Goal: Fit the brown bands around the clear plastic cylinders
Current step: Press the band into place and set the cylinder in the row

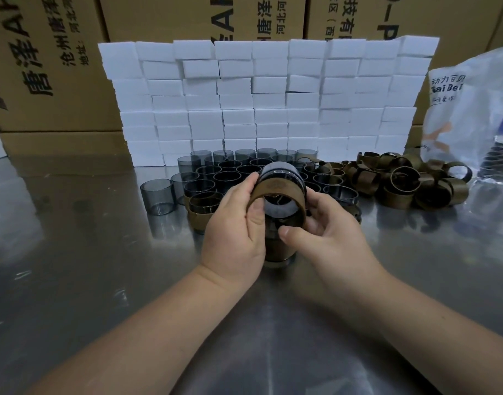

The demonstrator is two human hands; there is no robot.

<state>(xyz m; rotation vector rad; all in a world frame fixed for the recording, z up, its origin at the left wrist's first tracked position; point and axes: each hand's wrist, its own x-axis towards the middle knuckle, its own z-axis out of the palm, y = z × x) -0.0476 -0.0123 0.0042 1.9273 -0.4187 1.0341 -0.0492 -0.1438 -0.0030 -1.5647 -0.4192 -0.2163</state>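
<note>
- Nearest, two bare forearms reach in over the table, a shiny metal sheet that mirrors what stands on it.
- Both hands hold one piece above it: the left hand and the right hand have their fingers curled round a band, thumbs pressed on its near edge.
- That band sits partway on a cylinder, whose dark far rim pokes out beyond it, so this fit looks to me under way, not finished.
- A banded cylinder stands directly under the hands, and a few finished ones sit just to the left.
- Behind them is a packed cluster of bare cylinders, many more than the finished few; I'd judge the job barely begun.
- To the right lies a heap of loose bands, beside a printed bag.
- Farther back rises a wall of white blocks, then boxes with printed lettering.
</note>
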